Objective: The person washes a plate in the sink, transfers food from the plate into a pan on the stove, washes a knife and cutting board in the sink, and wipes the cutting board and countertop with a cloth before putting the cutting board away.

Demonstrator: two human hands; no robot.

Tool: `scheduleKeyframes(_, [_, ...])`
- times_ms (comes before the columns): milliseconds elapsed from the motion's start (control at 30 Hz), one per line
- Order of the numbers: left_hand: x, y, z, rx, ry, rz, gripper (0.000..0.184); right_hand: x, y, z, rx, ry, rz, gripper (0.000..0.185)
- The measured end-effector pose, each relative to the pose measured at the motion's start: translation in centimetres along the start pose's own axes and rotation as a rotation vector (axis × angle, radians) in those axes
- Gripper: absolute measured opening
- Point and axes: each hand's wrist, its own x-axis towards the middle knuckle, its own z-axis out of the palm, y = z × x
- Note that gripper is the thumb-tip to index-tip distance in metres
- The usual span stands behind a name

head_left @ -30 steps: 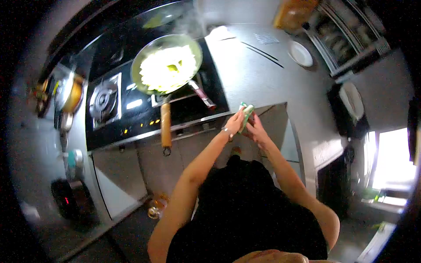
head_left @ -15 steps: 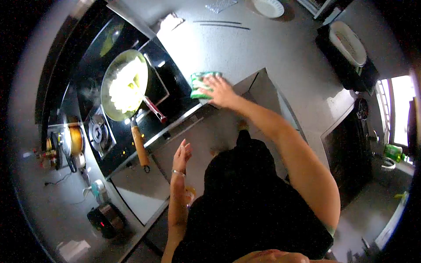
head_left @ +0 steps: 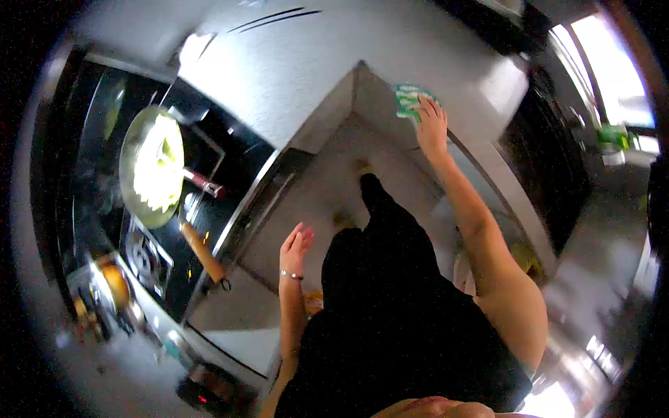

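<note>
My right hand (head_left: 433,125) is on a green and white cloth (head_left: 411,99) at the edge of the grey counter (head_left: 390,42), its fingers bent over the cloth's right side. Away from any object, my left hand (head_left: 297,245) hangs over the floor with its fingers partly spread and a bracelet at the wrist. To its left a pan (head_left: 129,164) of pale chopped food (head_left: 159,164) sits on the black stove, with a wooden handle (head_left: 202,252) pointing toward me. A utensil with a dark red handle (head_left: 204,182) rests in the pan.
Two dark chopsticks (head_left: 279,19) lie on the far counter near a white crumpled item (head_left: 197,50). An orange pot (head_left: 115,285) stands left of the stove. A dark sink (head_left: 550,160) is at the right, below a bright window. A black appliance (head_left: 212,390) stands at the lower left.
The view has turned to the right. My hands came apart, and my right hand moved rightward along the counter with the cloth. My left hand let go of the cloth and lowered.
</note>
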Motion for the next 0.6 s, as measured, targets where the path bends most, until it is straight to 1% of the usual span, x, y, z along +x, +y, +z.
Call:
scheduleKeyframes(33, [0.3,-0.3,-0.6,0.035,-0.039,-0.011,0.038,-3.1,0.0,-1.4,0.029,0.100,0.115,0.024])
scheduleKeyframes(133, [0.1,-1.9,-2.6,0.137,-0.098,-0.068,0.037,-11.1,-0.3,-4.8,0.268,0.153,0.680,0.024])
scheduleKeyframes(233, [-0.3,-3.4,-4.1,0.282,-0.110,-0.142,0.036,-17.0,0.4,-3.7,0.727,0.374,1.066,0.028])
scheduleKeyframes(267, [-0.5,-4.0,-4.6,0.338,-0.133,-0.151,0.036,-17.1,-0.2,-4.5,0.861,0.390,1.108,0.030])
scheduleKeyframes(300, [-0.7,-4.3,-4.9,0.397,-0.154,-0.157,0.036,-16.0,-0.9,-6.0,1.000,0.409,1.143,0.032])
scheduleKeyframes(333, [-0.9,-4.3,-4.9,0.396,-0.191,-0.163,0.036,-14.2,-1.2,-7.8,1.133,0.373,1.156,0.035])
scheduleKeyframes(367, [-1.2,-4.6,-4.7,0.392,-0.225,-0.166,0.036,-13.2,0.6,-7.1,1.263,0.410,1.005,0.040])
scheduleKeyframes(400, [-1.5,-4.9,-4.4,0.385,-0.253,-0.172,0.037,-11.4,2.2,-7.4,1.344,0.359,0.921,0.046])
scheduleKeyframes(433, [-1.8,-4.9,-3.8,0.426,-0.261,-0.160,0.037,-9.3,1.9,-8.9,1.526,0.436,0.890,0.044])
scheduleKeyframes(500, [-2.7,-4.8,-2.2,0.508,-0.267,-0.128,0.037,-9.6,2.4,-11.4,1.707,0.431,0.823,0.042])
scheduleKeyframes(567, [-3.5,-5.0,-0.5,0.526,-0.267,-0.110,0.036,-12.2,3.3,-13.0,1.693,0.274,0.779,0.043])
scheduleKeyframes(600, [-4.0,-5.3,0.6,0.534,-0.270,-0.102,0.035,-15.6,4.5,-12.5,1.788,0.172,0.730,0.040])
